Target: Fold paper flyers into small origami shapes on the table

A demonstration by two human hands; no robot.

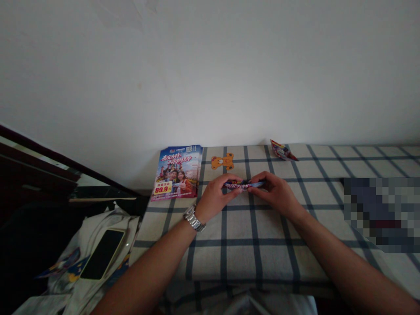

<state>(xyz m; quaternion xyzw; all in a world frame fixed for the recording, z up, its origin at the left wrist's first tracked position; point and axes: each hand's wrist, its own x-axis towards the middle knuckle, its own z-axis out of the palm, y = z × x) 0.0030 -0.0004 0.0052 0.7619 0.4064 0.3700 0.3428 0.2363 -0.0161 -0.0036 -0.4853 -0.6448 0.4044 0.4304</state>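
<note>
Both my hands meet over the checked tablecloth (249, 232), pinching a narrow folded strip of colourful printed paper (244, 185) between them. My left hand (215, 197), with a metal watch on its wrist, grips the strip's left end with closed fingers. My right hand (277, 192) pinches the right end. The strip lies flat just above the cloth.
A stack of colourful flyers (177, 172) lies at the table's left rear corner. A small orange bear-shaped cutout (222, 161) and a folded paper shape (282, 151) sit near the wall. A phone (102, 253) rests on cloth at lower left. A blurred patch covers the right side.
</note>
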